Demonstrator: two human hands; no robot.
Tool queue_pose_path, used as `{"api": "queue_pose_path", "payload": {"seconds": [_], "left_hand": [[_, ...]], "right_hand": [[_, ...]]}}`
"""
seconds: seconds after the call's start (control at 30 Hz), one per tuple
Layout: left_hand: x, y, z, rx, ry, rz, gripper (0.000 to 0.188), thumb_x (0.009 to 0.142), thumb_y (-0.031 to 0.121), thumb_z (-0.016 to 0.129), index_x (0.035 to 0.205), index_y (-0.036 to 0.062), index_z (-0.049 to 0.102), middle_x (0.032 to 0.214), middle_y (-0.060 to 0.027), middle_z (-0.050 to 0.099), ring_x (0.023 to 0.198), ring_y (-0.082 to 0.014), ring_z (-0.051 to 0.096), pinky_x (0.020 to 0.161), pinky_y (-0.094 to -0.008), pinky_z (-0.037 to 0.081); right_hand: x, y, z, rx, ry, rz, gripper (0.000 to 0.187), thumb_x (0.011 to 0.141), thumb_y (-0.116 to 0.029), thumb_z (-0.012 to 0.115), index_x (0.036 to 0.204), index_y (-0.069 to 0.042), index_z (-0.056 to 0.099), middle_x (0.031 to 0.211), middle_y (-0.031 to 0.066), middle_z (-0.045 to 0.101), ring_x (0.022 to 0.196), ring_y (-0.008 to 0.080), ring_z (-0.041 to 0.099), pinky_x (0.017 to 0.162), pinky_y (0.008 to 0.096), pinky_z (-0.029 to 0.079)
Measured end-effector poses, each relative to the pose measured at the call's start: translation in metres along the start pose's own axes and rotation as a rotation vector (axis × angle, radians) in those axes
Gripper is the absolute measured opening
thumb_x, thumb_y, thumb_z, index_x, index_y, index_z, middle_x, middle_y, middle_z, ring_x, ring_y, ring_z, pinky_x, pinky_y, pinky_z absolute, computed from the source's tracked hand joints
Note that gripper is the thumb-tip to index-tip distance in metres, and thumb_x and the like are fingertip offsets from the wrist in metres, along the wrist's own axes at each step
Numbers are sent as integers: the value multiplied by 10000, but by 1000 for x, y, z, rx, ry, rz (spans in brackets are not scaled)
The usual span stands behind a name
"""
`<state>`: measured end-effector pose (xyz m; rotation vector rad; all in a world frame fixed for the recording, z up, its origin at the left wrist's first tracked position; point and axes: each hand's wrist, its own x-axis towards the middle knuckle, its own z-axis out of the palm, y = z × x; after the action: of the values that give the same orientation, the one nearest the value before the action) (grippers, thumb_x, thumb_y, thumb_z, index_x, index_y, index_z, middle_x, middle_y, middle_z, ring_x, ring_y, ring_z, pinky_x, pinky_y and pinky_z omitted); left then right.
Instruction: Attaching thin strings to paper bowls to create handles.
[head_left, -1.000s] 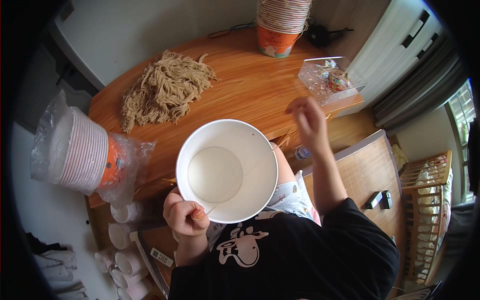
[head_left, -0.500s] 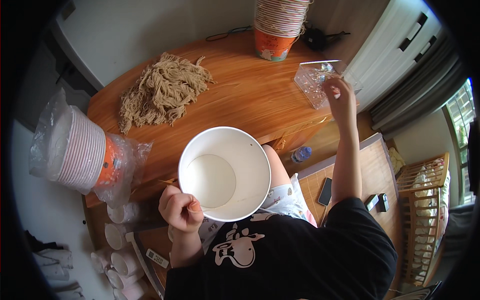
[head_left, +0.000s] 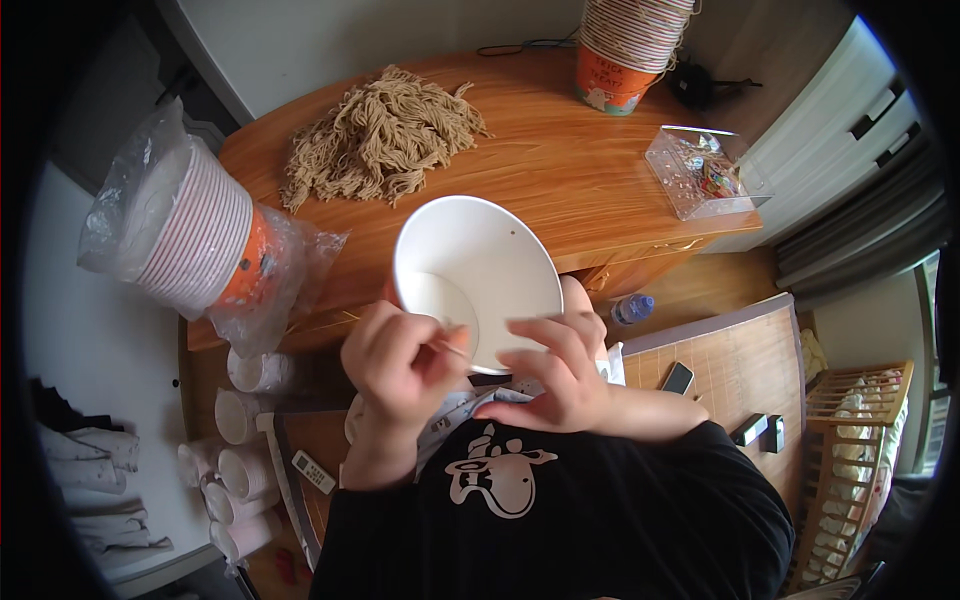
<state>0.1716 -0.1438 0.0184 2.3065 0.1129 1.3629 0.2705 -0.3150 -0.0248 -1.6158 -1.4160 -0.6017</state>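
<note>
A white-lined paper bucket (head_left: 500,245) is tilted in front of my body above my lap, its open mouth facing up and a small hole near its far rim. My left hand (head_left: 400,365) is closed at the near left rim, its thumb and fingers pinching something thin and pale that is too blurred to name. To its right, my right hand (head_left: 560,375) has its fingers spread and thumb apart, beside the near right rim. Nothing shows between its fingers. The underside of the bucket is hidden.
On the wooden table (head_left: 560,150) lie a heap of tan cords (head_left: 385,135) and a clear box (head_left: 700,180) of small items. A stack of orange buckets (head_left: 615,75) stands behind; bagged buckets (head_left: 200,230) sit left. Below are a bottle (head_left: 632,309) and a phone (head_left: 677,377).
My right hand has come back from the clear box to the bucket's near rim, fingers now spread. My left hand has shifted to a pinch at the rim. The view has moved.
</note>
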Motion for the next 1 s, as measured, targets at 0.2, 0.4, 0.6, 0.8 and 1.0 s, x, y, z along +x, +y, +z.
{"api": "queue_pose_path", "payload": {"seconds": [0.2,0.4,0.6,0.8,1.0], "left_hand": [[0,15,4,158,40,75,436,714,348,920,662,144,538,603,16,428,493,-163,465,431,-293,364],[-11,19,4,185,73,71,508,689,410,933,637,158,495,580,27,404,474,-150,437,420,-295,333],[-15,23,6,127,18,-36,501,683,321,943,634,130,483,569,9,434,464,-150,432,434,-298,324],[-20,23,-3,134,16,-1,471,704,286,930,643,124,492,582,-1,455,473,-172,447,439,-306,348],[-24,26,-20,40,-50,-78,462,736,297,907,648,120,489,599,-13,475,490,-196,471,451,-328,385]], "right_hand": [[-19,-11,19,-281,138,-61,459,708,-500,861,1018,-217,675,1017,-28,548,908,194,461,808,371,316],[-13,-17,27,-306,196,-78,408,667,-408,885,973,-254,662,1022,-23,532,917,196,463,820,367,329],[-5,2,29,-41,276,-72,407,633,-176,889,895,-160,577,1067,0,632,917,205,546,808,384,375],[1,-5,4,314,43,17,419,753,-20,818,1100,-56,586,955,61,706,999,213,622,873,406,396],[-18,2,-17,1208,-2,415,148,1000,61,549,1120,-6,497,1047,130,577,990,194,669,790,291,564]]}}
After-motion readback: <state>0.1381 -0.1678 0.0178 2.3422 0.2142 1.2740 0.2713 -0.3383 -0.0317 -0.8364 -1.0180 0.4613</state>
